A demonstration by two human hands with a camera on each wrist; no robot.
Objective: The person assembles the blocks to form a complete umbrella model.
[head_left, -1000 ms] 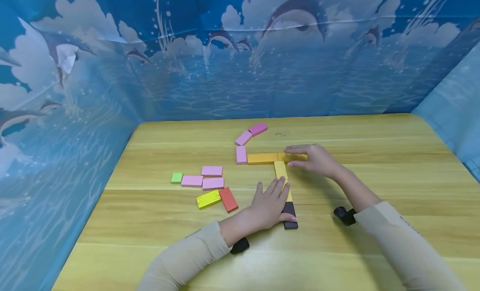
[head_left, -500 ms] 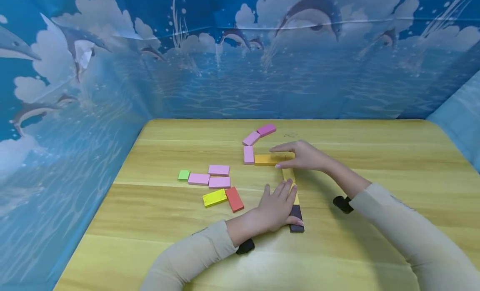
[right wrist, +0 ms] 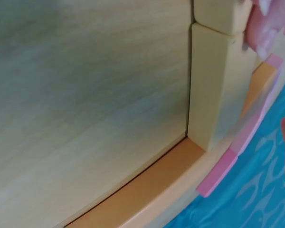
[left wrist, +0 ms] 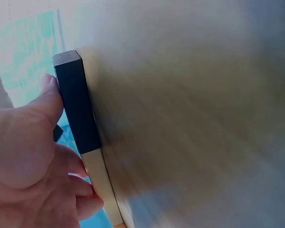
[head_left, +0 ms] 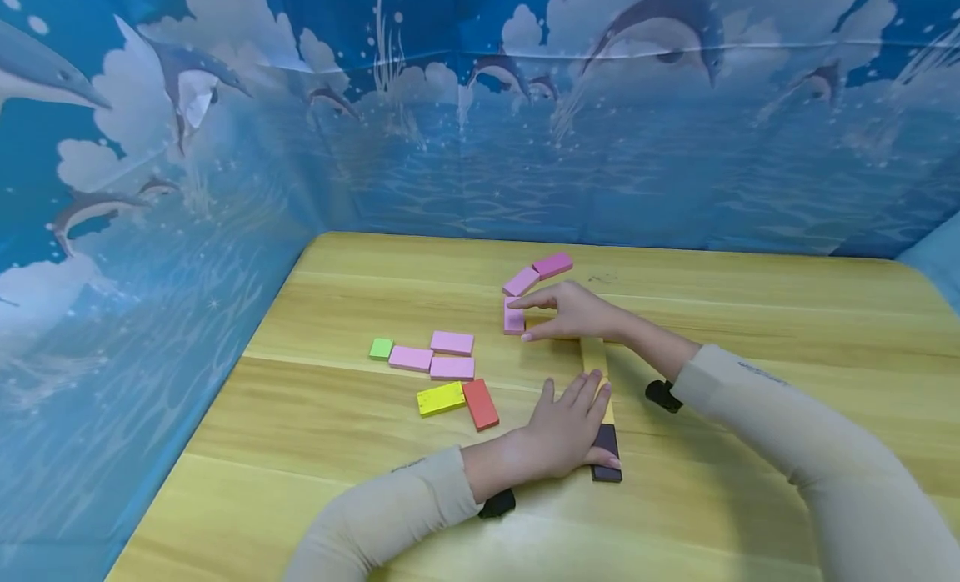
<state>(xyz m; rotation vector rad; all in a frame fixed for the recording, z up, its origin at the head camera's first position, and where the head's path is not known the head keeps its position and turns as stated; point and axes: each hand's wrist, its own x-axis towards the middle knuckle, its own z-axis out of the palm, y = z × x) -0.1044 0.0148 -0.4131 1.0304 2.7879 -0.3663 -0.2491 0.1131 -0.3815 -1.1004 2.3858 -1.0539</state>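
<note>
Touching blocks point(head_left: 607, 474), left fingers point(head_left: 576, 392) spread, right fingers point(head_left: 536, 299) gape at 1 pink block point(head_left: 513, 322); sleeve print point(head_left: 763, 372) illegible.

table point(head_left: 787, 357), wood-grained, under left hand point(head_left: 566, 430) and right hand point(head_left: 577, 312) | small dark marks point(head_left: 602, 278), just beyond right hand | blue backdrop point(head_left: 420, 178), printed dolphins point(head_left: 686, 11) and clouds point(head_left: 243, 27), well beyond right hand

Looks like a screened-off tabletop play spot, home vs studio unclear: wood-grain table point(head_left: 315, 449) w/ sea-print sheeting point(head_left: 450, 178) (dolphins point(head_left: 660, 36) & clouds point(head_left: 232, 23)) round back & both sides, blocking view of rm beyond, + coloured blocks point(head_left: 452, 368) laid out on top
</note>
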